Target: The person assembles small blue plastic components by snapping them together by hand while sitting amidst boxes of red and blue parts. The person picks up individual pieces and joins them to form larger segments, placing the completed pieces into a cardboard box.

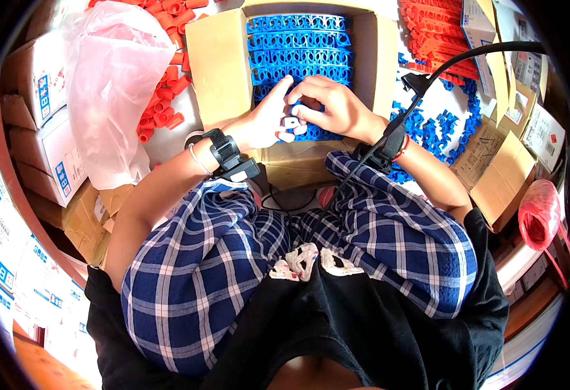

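My left hand (271, 118) and my right hand (337, 107) meet over the near half of an open cardboard box (215, 71). Rows of blue plastic pipe clips (300, 57) fill the box. Between my curled fingers sits a small blue plastic piece (290, 121), pale where the light hits it; most of it is hidden. The fingers of my right hand bend round onto it from the right, while the left hand's thumb points up and its other fingers curl beneath.
Red plastic fittings (163, 110) lie left of the box, partly behind a translucent pink bag (113, 71). Loose blue clips (438, 133) and stacked red clips (431, 32) are at the right. A black cable (454, 60) crosses by my right wrist. Cartons (44, 110) and red twine (537, 214) flank me.
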`<state>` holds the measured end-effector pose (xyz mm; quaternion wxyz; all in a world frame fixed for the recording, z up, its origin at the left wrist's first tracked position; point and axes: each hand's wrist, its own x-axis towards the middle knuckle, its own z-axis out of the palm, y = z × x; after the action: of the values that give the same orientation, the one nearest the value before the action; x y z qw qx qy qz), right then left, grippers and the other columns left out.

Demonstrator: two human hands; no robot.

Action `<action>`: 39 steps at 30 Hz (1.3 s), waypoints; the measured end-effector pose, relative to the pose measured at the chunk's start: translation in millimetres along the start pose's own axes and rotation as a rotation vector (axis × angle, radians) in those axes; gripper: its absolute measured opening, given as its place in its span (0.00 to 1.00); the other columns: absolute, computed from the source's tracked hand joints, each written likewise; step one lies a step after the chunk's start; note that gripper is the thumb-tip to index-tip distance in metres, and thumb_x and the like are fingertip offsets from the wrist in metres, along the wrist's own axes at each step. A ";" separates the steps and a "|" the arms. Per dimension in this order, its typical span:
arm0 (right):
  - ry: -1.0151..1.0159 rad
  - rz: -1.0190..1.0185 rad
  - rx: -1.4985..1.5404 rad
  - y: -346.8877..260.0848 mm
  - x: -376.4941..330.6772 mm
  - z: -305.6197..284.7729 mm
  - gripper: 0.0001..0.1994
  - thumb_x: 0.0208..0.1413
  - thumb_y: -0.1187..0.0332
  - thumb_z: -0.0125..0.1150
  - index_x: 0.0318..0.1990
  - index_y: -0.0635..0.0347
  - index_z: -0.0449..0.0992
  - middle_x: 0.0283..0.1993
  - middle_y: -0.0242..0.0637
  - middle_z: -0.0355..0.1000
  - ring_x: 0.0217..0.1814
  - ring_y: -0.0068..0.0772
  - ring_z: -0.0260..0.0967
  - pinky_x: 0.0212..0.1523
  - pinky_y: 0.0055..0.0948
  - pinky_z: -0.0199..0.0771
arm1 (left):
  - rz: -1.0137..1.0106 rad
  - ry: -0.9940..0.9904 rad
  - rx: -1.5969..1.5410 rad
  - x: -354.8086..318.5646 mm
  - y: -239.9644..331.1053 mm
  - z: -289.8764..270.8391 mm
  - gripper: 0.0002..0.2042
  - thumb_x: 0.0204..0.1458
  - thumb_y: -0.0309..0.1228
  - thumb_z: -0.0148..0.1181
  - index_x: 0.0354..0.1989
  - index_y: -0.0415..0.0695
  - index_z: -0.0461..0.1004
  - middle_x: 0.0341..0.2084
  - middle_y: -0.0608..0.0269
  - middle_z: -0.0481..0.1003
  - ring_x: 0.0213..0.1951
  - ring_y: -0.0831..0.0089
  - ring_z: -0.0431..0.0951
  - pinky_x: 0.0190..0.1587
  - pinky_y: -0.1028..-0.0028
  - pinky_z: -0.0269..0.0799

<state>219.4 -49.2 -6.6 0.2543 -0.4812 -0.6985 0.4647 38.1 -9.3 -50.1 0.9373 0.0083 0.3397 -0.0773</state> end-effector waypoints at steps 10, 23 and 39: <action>-0.065 0.000 -0.199 -0.5 -4.8 -19.5 0.11 0.50 0.66 0.61 0.37 0.62 0.71 0.33 0.41 0.69 0.37 0.45 0.67 0.40 0.38 0.70 | -0.031 -0.085 0.136 -6.9 3.2 9.7 0.27 0.59 0.62 0.32 0.34 0.51 0.66 0.19 0.70 0.67 0.22 0.80 0.66 0.14 0.84 0.50; -0.047 -0.086 -0.225 0.7 -8.7 -21.0 0.14 0.51 0.70 0.61 0.45 0.60 0.70 0.39 0.42 0.72 0.42 0.45 0.71 0.44 0.38 0.72 | 0.059 -0.077 0.320 -11.7 -0.6 12.8 0.15 0.60 0.43 0.37 0.32 0.45 0.64 0.21 0.65 0.65 0.21 0.79 0.61 0.16 0.82 0.49; -0.092 -0.128 -0.146 0.4 -11.0 -21.7 0.05 0.53 0.69 0.59 0.36 0.58 0.73 0.31 0.38 0.71 0.36 0.43 0.72 0.37 0.37 0.73 | 0.008 -0.282 0.434 -11.9 0.5 5.6 0.10 0.56 0.35 0.48 0.24 0.46 0.66 0.18 0.71 0.62 0.20 0.84 0.58 0.18 0.84 0.48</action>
<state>241.5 -50.4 3.6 0.2152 -0.4309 -0.7709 0.4169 32.7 -7.5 -38.2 0.9521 0.1995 0.1809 -0.1450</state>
